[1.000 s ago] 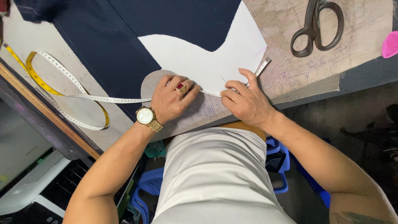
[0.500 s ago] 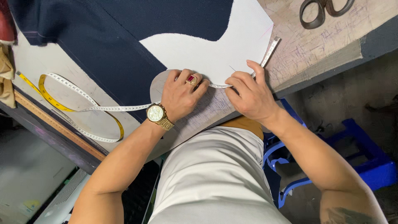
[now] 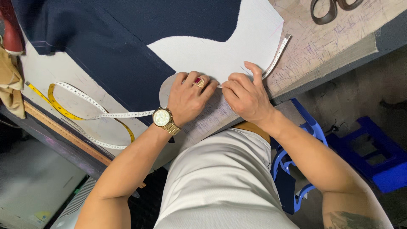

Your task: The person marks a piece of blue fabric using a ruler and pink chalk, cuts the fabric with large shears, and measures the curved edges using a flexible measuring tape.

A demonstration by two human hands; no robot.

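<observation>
My left hand (image 3: 188,98), with a gold watch and a red-stone ring, presses down on a white measuring tape (image 3: 276,55) at the lower edge of a white paper pattern piece (image 3: 220,46). My right hand (image 3: 246,95) sits right beside it, fingertips pinching the same tape against the pattern's edge. The tape runs up to the right past my right hand and trails left under my left wrist into a yellow-and-white loop (image 3: 80,114). The pattern lies on dark navy cloth (image 3: 110,51) spread over the worktable (image 3: 322,51).
Black scissors (image 3: 330,8) lie at the table's far right. A wooden ruler (image 3: 63,133) runs along the left table edge. Tan cloth (image 3: 10,85) hangs at the far left. Blue plastic stools (image 3: 377,157) stand on the floor to the right.
The view has shifted, with the scissors sliding toward the top edge. My two hands have drawn closer together along the tape at the pattern's edge.
</observation>
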